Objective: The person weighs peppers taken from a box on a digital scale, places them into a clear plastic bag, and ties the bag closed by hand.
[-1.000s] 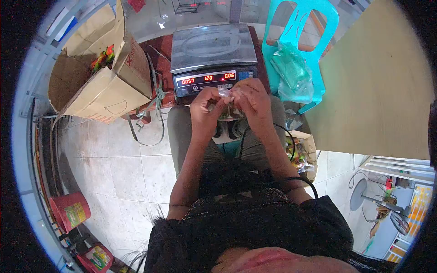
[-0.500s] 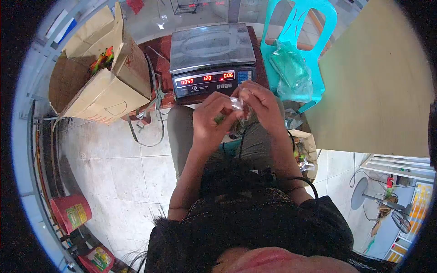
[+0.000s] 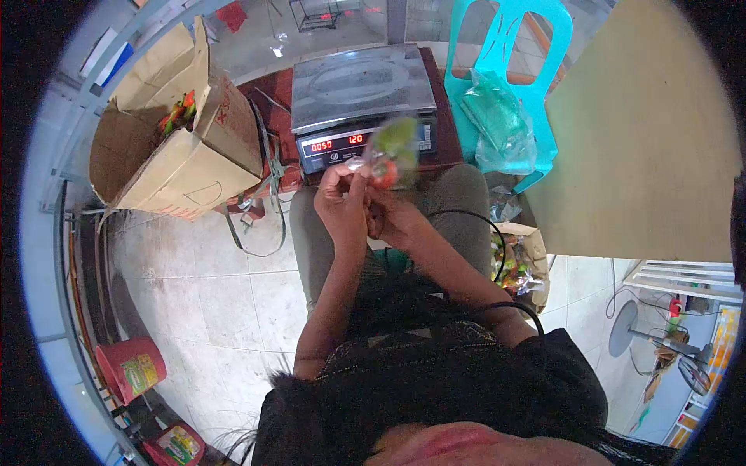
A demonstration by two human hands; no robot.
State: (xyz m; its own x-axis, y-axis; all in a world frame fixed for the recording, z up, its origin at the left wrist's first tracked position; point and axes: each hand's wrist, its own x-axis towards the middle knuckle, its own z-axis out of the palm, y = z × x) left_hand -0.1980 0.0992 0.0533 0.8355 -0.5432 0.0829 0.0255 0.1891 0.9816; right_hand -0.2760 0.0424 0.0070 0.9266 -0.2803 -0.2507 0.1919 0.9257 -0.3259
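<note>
A small clear plastic bag [image 3: 395,147] with green and red-orange produce inside, which looks like peppers, is tilted up in front of the scale and smeared by motion. My left hand [image 3: 342,203] pinches its gathered plastic end between thumb and fingers. Just below and to the right, my right hand [image 3: 392,220] is closed with curled fingers, partly hidden behind the left; what it grips does not show. Both hands are above my lap. Behind the bag stands a digital scale [image 3: 362,89] with red digits, part of its display covered by the bag.
An open cardboard box [image 3: 183,167] with colourful produce stands at left. On the turquoise chair [image 3: 536,116] lies a pack of green plastic bags [image 3: 497,116]. Another box [image 3: 536,268] with bagged produce sits by my right leg. A wooden board [image 3: 637,147] rises at right.
The bag has swung up in front of the scale display, showing its contents. My right hand has dropped below and closer to my left; my left hand has shifted slightly left.
</note>
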